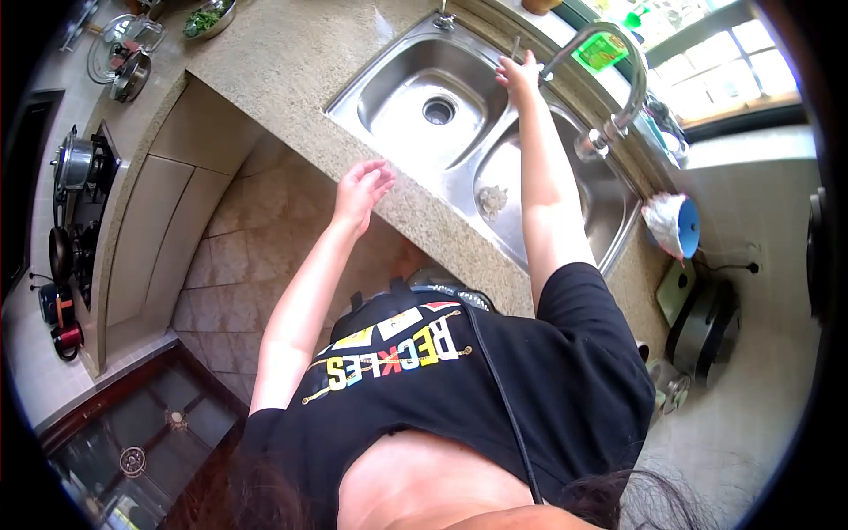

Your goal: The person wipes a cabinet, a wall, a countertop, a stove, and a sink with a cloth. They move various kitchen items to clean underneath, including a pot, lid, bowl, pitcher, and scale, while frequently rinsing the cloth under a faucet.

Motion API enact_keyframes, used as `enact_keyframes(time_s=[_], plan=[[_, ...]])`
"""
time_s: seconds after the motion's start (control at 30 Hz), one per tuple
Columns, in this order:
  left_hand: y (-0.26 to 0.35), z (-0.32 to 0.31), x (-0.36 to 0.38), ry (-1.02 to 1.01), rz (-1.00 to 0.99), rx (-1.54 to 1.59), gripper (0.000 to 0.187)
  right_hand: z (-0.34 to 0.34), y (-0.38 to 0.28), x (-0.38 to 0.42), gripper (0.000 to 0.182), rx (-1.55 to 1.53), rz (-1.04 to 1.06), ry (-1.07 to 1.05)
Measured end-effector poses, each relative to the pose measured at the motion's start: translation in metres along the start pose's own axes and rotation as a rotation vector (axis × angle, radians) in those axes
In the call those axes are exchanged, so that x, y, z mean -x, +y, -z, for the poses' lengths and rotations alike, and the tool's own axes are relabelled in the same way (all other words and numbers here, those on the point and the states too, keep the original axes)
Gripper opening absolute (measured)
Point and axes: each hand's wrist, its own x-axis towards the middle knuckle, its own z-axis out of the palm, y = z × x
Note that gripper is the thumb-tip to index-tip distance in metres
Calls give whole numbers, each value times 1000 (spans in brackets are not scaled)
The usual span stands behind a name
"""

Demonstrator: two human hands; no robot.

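Observation:
My right hand (pixel 519 74) reaches to the back of the double steel sink (pixel 481 177), beside the base of the curved faucet (pixel 638 79). Its fingers are partly spread near the faucet handle; whether they touch it is unclear. My left hand (pixel 360 193) hangs over the front edge of the stone counter (pixel 291 79), fingers loosely curled apart with nothing in them. A small pale clump (pixel 492 201) lies in the right basin, which my right forearm partly covers. The left basin shows its round drain (pixel 438 110).
At the upper left are a bowl of greens (pixel 210 18) and a small pot (pixel 132 76). Another pot (pixel 78 163) sits on the stove. Right of the sink stand a blue container (pixel 687 226) and a dark appliance (pixel 704 331). A window is behind the faucet.

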Motion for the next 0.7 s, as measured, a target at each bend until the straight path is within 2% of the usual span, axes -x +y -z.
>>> enact_keyframes(time_s=[0.1, 0.13, 0.23, 0.27, 0.37, 0.4, 0.47, 0.53, 0.6, 0.7], plan=[[12, 6, -19, 9, 83, 122, 23, -13, 6, -52, 98, -54, -2, 99], [14, 6, -28, -9, 141, 201, 23, -15, 14, -66, 93, -79, -52, 21], [26, -14, -57, -89, 198, 367, 26, -27, 23, -50, 80, 185, -94, -87], [25, -20, -70, -129, 222, 466, 28, -27, 46, -51, 81, 332, 70, -27], [27, -42, -92, -290, 272, 532, 37, -15, 49, -22, 87, 308, 218, -108], [36, -56, -99, -328, 278, 509, 38, -11, 43, -4, 80, 223, 174, -137], [45, -76, -109, -395, 317, 510, 41, 10, 32, 29, 70, -180, -76, -267], [50, -93, -112, -496, 387, 499, 42, 45, 35, 63, 47, -588, -268, -181], [49, -108, -118, -580, 445, 479, 43, 91, 52, 98, 40, -954, -336, -39], [33, -133, -125, -691, 589, 375, 42, 153, 58, 147, 36, -965, -367, 174]])
